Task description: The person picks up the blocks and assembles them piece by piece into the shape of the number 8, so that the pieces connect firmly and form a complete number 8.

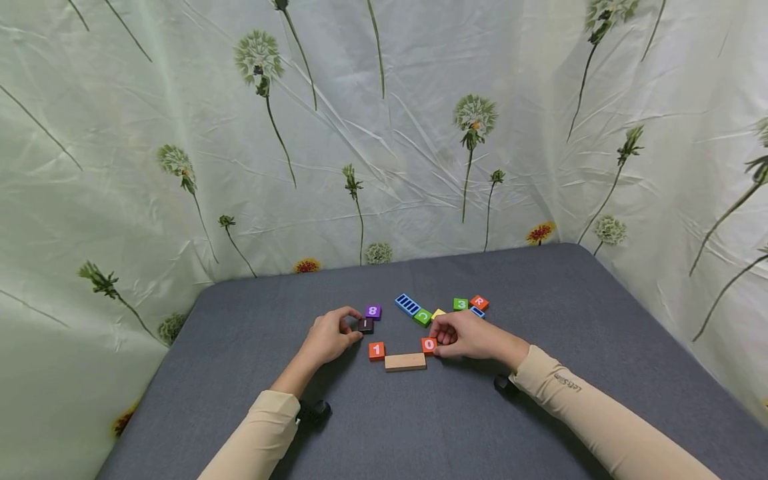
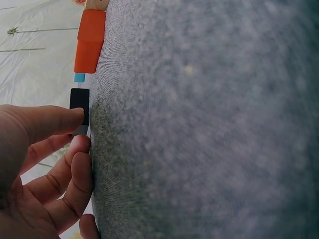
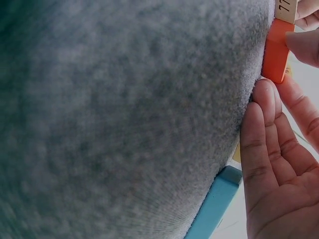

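My left hand pinches a small black block between thumb and fingers, just in front of a purple block with an 8. The left wrist view shows the thumb against the black block's side. With thumb and index finger, my right hand holds an orange block with a 0, seen edge-on as an orange block in the right wrist view. Between that block and an orange block with a 1 lies a plain wooden bar.
Behind lie a long blue block, a green block with a C and a yellow block partly hidden by the right hand. Farther right are a green 3 block and an orange R block. Grey cloth covers the table.
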`<state>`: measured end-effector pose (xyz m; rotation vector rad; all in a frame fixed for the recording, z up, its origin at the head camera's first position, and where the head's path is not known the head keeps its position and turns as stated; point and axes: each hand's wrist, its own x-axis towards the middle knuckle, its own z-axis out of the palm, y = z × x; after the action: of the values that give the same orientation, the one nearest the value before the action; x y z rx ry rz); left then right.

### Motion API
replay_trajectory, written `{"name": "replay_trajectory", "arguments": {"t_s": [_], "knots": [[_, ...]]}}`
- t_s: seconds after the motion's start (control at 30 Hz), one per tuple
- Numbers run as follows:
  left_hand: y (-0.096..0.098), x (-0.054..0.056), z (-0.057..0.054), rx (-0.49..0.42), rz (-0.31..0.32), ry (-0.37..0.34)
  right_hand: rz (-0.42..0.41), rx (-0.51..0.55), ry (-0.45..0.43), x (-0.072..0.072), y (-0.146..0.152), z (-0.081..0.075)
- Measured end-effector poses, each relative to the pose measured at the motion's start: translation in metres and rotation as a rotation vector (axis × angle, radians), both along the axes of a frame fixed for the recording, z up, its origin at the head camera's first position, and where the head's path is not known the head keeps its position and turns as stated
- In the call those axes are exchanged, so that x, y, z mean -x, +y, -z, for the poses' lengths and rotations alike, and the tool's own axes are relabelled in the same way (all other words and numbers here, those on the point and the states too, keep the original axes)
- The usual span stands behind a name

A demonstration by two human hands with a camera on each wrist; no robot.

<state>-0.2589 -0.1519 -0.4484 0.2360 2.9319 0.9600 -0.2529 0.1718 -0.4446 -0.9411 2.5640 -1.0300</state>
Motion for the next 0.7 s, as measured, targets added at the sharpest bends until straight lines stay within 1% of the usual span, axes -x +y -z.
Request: {"name": "replay_trajectory", "arguments": {"t_s": [0.37, 0.6, 0.7], "knots": [[0.0003, 0.0004, 0.0014, -0.008, -0.006, 0.006, -0.002, 0.004, -0.001, -0.0005, -0.0002, -0.0005], [-0.0028, -0.0007, 0.0027, -0.044, -0.009, 0.020, -0.004, 0.004, 0.008, -0.0005, -0.0001, 0.0003], [-0.0050, -0.0015, 0.0038, -0.061, -0.020, 0.020, -0.003, 0.002, 0.010, -0.0010, -0.0002, -0.0001]]}}
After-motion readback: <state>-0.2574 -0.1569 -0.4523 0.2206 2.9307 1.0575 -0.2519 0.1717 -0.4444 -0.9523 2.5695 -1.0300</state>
